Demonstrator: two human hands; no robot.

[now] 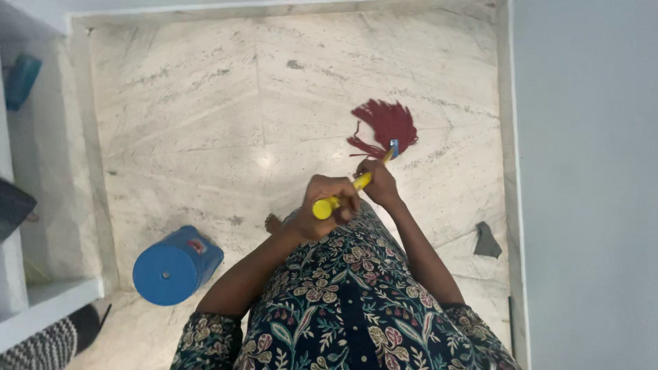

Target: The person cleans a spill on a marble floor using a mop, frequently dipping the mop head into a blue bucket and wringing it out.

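A: Floor first?
B: White marble floor (205, 123), grey-veined. Blue cylindrical container (175, 266) lying on its side, lower left. Small grey scrap (486, 241) near the right wall.
A: And the mop?
B: Maroon string mop head (387, 127) spread on the floor; yellow mop handle (346, 192) slants up.
A: Hands?
B: Left hand (327, 205) fisted round the handle's top end; right hand (379, 183) wrapped lower down.

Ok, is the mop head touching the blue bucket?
No. The red mop head lies on the floor right of centre, well apart from the blue bucket at lower left.
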